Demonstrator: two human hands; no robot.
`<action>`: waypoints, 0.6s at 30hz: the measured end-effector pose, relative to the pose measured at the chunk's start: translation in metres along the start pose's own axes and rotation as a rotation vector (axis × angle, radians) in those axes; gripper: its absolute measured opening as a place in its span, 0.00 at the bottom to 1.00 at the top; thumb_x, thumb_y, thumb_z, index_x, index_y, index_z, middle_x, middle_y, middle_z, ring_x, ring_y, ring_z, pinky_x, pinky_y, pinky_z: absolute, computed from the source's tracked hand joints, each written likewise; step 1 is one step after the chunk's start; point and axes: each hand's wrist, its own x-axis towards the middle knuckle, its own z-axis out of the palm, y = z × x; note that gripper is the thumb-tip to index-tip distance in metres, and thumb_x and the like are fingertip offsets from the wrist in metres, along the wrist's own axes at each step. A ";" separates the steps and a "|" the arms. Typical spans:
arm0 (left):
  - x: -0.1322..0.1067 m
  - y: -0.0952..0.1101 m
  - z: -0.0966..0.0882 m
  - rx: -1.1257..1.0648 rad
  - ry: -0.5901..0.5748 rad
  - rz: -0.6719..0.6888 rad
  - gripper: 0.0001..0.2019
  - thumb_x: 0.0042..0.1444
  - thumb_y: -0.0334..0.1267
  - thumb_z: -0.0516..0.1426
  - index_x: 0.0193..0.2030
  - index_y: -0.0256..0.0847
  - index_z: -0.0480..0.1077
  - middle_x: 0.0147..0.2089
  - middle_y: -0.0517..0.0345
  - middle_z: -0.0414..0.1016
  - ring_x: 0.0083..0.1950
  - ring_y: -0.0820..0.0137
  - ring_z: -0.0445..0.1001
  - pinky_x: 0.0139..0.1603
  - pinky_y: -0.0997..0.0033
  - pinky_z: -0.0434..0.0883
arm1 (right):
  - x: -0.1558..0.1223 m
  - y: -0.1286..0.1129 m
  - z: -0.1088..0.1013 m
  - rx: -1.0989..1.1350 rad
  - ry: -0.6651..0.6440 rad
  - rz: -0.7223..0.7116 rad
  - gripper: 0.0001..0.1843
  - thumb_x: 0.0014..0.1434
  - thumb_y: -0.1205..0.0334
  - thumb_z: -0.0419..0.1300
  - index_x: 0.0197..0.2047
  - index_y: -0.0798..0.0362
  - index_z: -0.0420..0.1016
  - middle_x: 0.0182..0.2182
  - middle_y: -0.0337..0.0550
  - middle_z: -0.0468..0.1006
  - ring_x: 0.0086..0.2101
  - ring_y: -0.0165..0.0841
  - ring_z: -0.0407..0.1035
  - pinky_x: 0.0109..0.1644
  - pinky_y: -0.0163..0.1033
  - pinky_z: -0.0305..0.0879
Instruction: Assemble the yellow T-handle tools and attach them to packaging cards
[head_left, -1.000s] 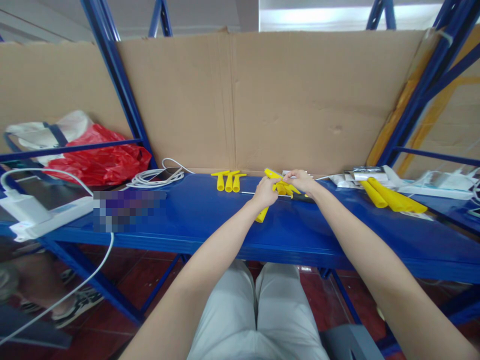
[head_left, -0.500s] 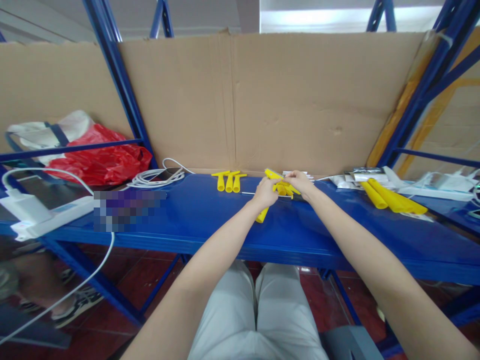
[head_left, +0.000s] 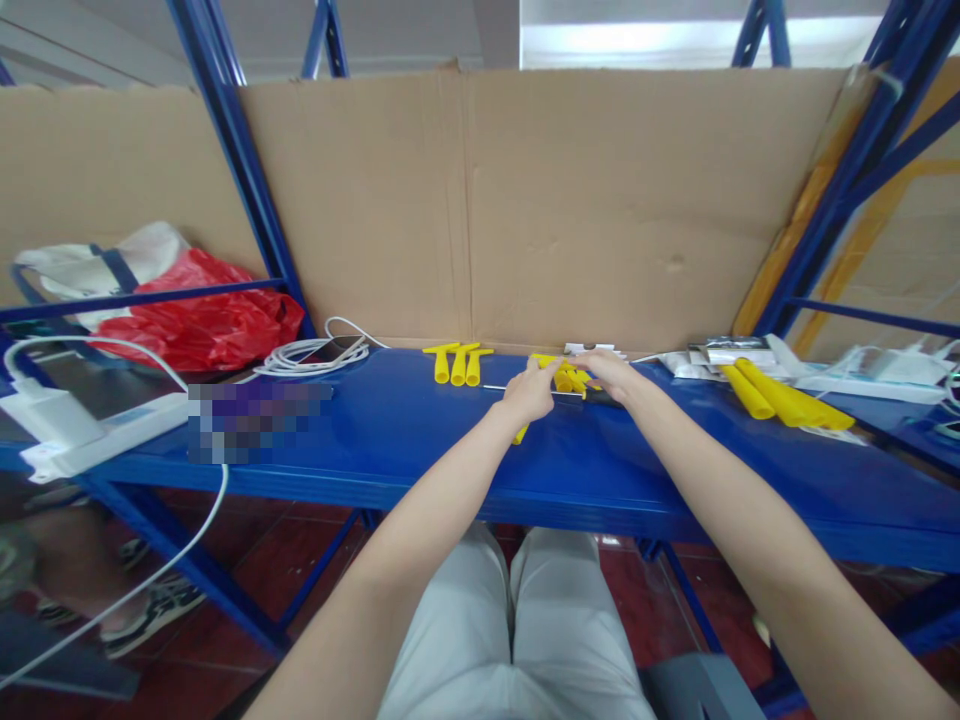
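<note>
My left hand [head_left: 531, 390] is closed around a yellow T-shaped plastic piece [head_left: 520, 436], whose tube end shows below the palm. My right hand [head_left: 609, 372] reaches in from the right, fingers stretched out and apart over a small pile of yellow plastic pieces [head_left: 564, 380]; its fingertips are near the left hand. Beneath both hands lies a screwdriver [head_left: 602, 398] with a black handle and a thin metal shaft pointing left. Three similar yellow T-shaped pieces [head_left: 458, 368] lie side by side left of my hands.
Long yellow tubes [head_left: 787, 393] and plastic packets [head_left: 720, 355] lie on the right of the blue shelf [head_left: 420, 440]. A coiled white cable [head_left: 307, 355], a power strip [head_left: 112, 435] and a red bag [head_left: 206, 315] are at left. Cardboard [head_left: 585, 200] stands behind.
My right fingers have moved off the yellow piece and spread out. The piece in my left hand has tipped lower, and my left hand has shifted slightly.
</note>
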 end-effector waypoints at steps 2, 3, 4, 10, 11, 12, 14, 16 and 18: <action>-0.003 0.002 -0.001 0.023 -0.041 0.008 0.35 0.55 0.24 0.53 0.69 0.49 0.55 0.63 0.42 0.61 0.56 0.55 0.73 0.56 0.58 0.69 | -0.001 -0.001 0.001 -0.004 0.003 -0.002 0.05 0.46 0.65 0.64 0.25 0.55 0.71 0.30 0.44 0.77 0.39 0.35 0.69 0.40 0.39 0.62; -0.004 0.002 -0.001 0.026 -0.045 0.016 0.36 0.55 0.23 0.53 0.70 0.49 0.55 0.63 0.42 0.61 0.56 0.55 0.73 0.57 0.57 0.69 | -0.001 -0.001 0.001 -0.003 0.010 0.002 0.06 0.47 0.64 0.64 0.25 0.55 0.71 0.30 0.45 0.77 0.39 0.35 0.69 0.40 0.39 0.62; -0.004 0.002 0.000 0.022 -0.039 0.024 0.35 0.55 0.23 0.52 0.69 0.49 0.55 0.62 0.42 0.62 0.56 0.55 0.73 0.57 0.57 0.68 | -0.001 -0.001 0.001 0.002 0.021 0.007 0.06 0.47 0.64 0.65 0.25 0.55 0.71 0.31 0.46 0.77 0.40 0.36 0.69 0.41 0.40 0.63; 0.007 -0.010 0.006 -0.141 0.117 0.023 0.33 0.53 0.22 0.53 0.65 0.50 0.63 0.62 0.48 0.64 0.61 0.59 0.69 0.61 0.58 0.66 | 0.008 0.005 -0.022 0.137 -0.141 -0.076 0.08 0.47 0.62 0.67 0.28 0.55 0.73 0.36 0.49 0.79 0.43 0.37 0.71 0.42 0.38 0.65; 0.008 -0.011 0.006 -0.184 0.135 0.020 0.33 0.53 0.21 0.54 0.64 0.48 0.64 0.63 0.48 0.64 0.62 0.59 0.67 0.62 0.59 0.65 | 0.011 0.008 -0.029 0.141 -0.154 -0.091 0.07 0.47 0.62 0.67 0.29 0.55 0.75 0.37 0.48 0.79 0.43 0.36 0.71 0.42 0.37 0.66; 0.010 -0.012 0.006 -0.235 0.139 0.011 0.32 0.52 0.20 0.54 0.64 0.47 0.65 0.63 0.48 0.64 0.62 0.60 0.67 0.62 0.60 0.66 | 0.014 0.012 -0.036 0.119 -0.132 -0.101 0.06 0.48 0.63 0.66 0.31 0.55 0.76 0.37 0.48 0.79 0.42 0.36 0.72 0.42 0.37 0.66; 0.011 -0.013 0.005 -0.382 0.093 -0.032 0.32 0.51 0.20 0.55 0.64 0.45 0.65 0.61 0.49 0.68 0.57 0.62 0.72 0.57 0.63 0.70 | 0.022 0.022 -0.051 -0.014 0.024 -0.120 0.04 0.50 0.64 0.63 0.30 0.55 0.77 0.35 0.47 0.80 0.41 0.36 0.72 0.41 0.36 0.66; 0.013 -0.011 0.004 -0.578 0.020 -0.109 0.34 0.52 0.21 0.54 0.66 0.46 0.61 0.59 0.49 0.70 0.45 0.67 0.78 0.46 0.66 0.76 | 0.031 0.033 -0.065 -0.274 0.171 -0.139 0.02 0.49 0.67 0.62 0.26 0.56 0.77 0.30 0.46 0.79 0.39 0.38 0.73 0.41 0.38 0.65; 0.014 -0.008 0.003 -0.782 -0.020 -0.187 0.35 0.53 0.22 0.54 0.68 0.45 0.58 0.58 0.47 0.70 0.33 0.73 0.78 0.35 0.71 0.76 | 0.040 0.044 -0.076 -0.537 0.205 -0.154 0.06 0.47 0.70 0.62 0.21 0.56 0.75 0.24 0.46 0.76 0.35 0.41 0.73 0.40 0.40 0.65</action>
